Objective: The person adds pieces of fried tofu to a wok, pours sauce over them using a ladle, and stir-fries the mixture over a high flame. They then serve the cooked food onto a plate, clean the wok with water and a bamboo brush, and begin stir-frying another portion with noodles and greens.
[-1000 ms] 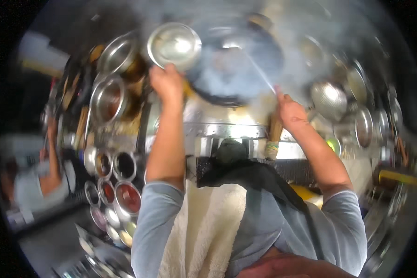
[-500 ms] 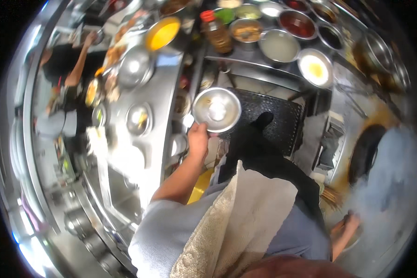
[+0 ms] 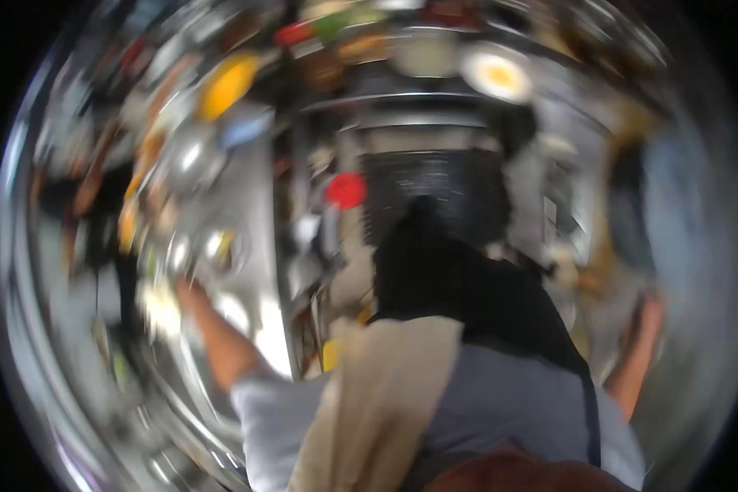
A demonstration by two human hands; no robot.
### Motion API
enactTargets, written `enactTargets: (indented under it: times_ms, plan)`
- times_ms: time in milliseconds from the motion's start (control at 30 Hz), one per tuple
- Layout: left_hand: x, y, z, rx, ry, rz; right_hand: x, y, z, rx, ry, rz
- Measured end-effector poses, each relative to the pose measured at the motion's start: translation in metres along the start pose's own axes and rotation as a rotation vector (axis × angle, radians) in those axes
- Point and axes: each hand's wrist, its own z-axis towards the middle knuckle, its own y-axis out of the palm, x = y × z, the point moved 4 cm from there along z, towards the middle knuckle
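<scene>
The whole view is smeared by motion. My left hand (image 3: pixel 192 297) reaches out over the steel counter (image 3: pixel 250 193) on the left, and its fingers are too blurred to read. Just beyond it is a shiny metal shape (image 3: pixel 178 252), perhaps a bowl; whether the hand touches it I cannot tell. A small metal bowl with yellowish food (image 3: pixel 219 246) stands close by. Out to the right, my right hand (image 3: pixel 649 316) is beside the stove area, its fingers blurred and any held thing not readable.
A large steel bowl (image 3: pixel 195 157) and a yellow-filled container (image 3: pixel 228 86) stand farther along the left counter. Several ingredient bowls line the far shelf, including a white one with yellow contents (image 3: pixel 498 74). A round red thing (image 3: pixel 346 190) sits near the dark floor mat (image 3: pixel 435 184). Another person (image 3: pixel 78 197) works at far left.
My left hand has swung from the middle to the left counter; the metal bowl it held is gone from the middle. The view has turned. My right hand appears farther up the picture.
</scene>
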Motion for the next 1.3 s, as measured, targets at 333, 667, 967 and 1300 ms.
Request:
enactTargets:
  times_ms: [333,667,967,1300]
  plan:
    - [0.293,0.23,-0.081,-0.305,0.287,0.062,-0.11,-0.053,-0.17,0.053,0.026,-0.213]
    - [0.635,0.508,-0.495,-1.206,2.204,-0.271,-0.07,-0.008,-0.035,0.445,0.108,-0.285]
    - [0.708,0.603,-0.487,-2.112,0.73,-0.214,-0.148,-0.006,-0.123,0.231,0.232,-0.443]
    - [0.815,0.587,-0.567,-2.39,-0.426,0.089,-0.19,0.006,-0.195,0.235,0.522,0.005]
